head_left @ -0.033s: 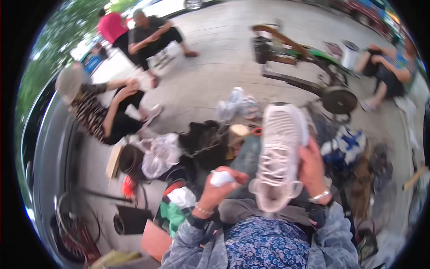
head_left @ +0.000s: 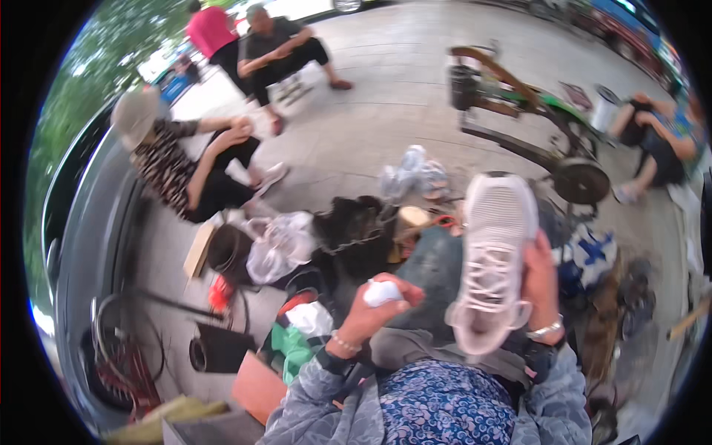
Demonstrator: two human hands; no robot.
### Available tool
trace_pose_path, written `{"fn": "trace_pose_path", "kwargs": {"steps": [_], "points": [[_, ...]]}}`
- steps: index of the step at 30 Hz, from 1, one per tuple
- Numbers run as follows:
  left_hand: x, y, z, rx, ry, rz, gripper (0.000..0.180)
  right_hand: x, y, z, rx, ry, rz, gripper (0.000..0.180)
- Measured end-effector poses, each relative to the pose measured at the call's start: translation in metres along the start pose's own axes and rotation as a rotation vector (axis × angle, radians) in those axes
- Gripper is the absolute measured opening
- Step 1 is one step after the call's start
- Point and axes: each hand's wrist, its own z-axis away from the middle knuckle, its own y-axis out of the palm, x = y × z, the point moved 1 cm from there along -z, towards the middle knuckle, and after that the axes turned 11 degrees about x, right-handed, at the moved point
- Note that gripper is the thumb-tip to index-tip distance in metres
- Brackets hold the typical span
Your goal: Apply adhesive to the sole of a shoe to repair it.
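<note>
The pale shoe [head_left: 498, 215] is showing matt, ribbed cloth. The whitish bag [head_left: 282, 248] is looking like thin, crinkled plastic.

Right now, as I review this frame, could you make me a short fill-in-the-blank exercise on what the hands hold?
1. The pale shoe is in the person's ____ hand.
2. The small object in the left hand is coloured ____.
3. The shoe's toe points ____ from the person's body.

Missing words: right; white; away.
</note>
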Motion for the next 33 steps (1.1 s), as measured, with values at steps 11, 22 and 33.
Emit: {"fn": "trace_pose_path", "kwargs": {"steps": [11,22,33], "points": [[-0.128,-0.097,0.172,-0.622,-0.341,-0.867,0.021,0.012,0.006,0.048,0.223,0.453,0.024,0.047],[-0.372,-0.059,0.155,-0.719,-0.515,-1.272,0.022,-0.003,-0.007,0.014,0.419,0.641,0.002,0.050],[-0.282,0.141,-0.080,-0.167,-0.396,-1.569,0.033,0.003,-0.062,0.011,0.391,0.501,0.001,0.054]]}}
